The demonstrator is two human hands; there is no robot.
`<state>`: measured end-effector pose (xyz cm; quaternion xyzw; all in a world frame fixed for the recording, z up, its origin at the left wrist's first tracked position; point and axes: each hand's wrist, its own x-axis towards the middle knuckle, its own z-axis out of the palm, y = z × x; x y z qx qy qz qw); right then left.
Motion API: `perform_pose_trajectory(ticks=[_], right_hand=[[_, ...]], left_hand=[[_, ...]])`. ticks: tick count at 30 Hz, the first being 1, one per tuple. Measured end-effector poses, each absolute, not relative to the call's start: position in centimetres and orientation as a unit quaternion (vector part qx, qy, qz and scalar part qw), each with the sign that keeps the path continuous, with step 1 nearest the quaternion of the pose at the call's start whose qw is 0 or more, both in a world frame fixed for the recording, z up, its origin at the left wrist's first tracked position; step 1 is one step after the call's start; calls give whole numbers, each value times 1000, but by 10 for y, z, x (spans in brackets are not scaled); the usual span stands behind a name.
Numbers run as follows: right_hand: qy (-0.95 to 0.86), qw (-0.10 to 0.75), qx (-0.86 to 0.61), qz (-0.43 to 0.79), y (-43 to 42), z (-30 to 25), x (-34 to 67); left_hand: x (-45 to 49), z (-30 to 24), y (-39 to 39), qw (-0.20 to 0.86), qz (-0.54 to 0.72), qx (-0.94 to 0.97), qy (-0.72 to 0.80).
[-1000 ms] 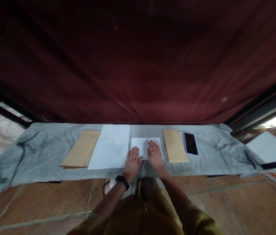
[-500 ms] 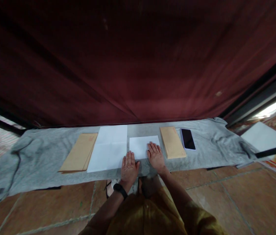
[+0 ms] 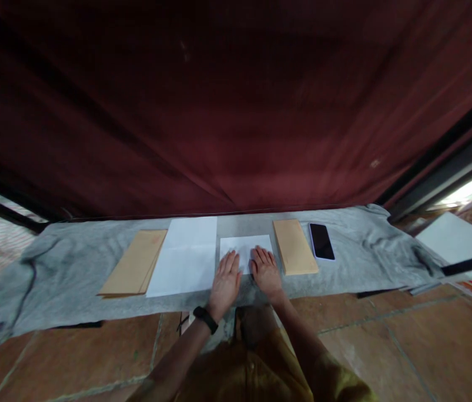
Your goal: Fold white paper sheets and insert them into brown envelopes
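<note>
The smaller white sheet [image 3: 244, 257] is lying flat beneath the fingers of both hands, with its near edge running under them. The left hand [image 3: 224, 283] is covering the near left part of this sheet; the right hand [image 3: 266, 274] is covering the near right part. A strip of the sheet is showing between the hands, and its far edge is extending beyond the fingertips.

Both hands are facing palm down. The fingers of each are extending nearly straight and lying close together, and neither hand is pinching anything. How firmly they are pressing cannot be told.

Item count:
- Smaller white sheet: one, lying between the larger sheet and the right-hand envelopes.
- Larger white sheet [image 3: 183, 257]: one showing, lying just beside the left hand; layers beneath it cannot be told.
- Left-hand brown envelopes [image 3: 135, 262]: at least two, overlapping beside the larger sheet.
- Right-hand brown envelopes [image 3: 294, 245]: one face showing; the number in the pile cannot be told.
- Phone [image 3: 322, 242]: one, lying to the right of that pile, its screen facing up.
- Dark wristband [image 3: 205, 319]: one, encircling the left wrist.

One grey cloth [image 3: 357, 245] is supporting the papers, envelopes and phone.
</note>
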<state>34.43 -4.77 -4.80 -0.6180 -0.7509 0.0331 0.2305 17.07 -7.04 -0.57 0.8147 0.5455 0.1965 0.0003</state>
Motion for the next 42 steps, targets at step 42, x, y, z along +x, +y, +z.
perform_pose_trajectory(ticks=[42], right_hand=[[-775, 255, -575, 48, -117, -31, 355]], left_hand=[[199, 8, 73, 117, 77, 810, 569]])
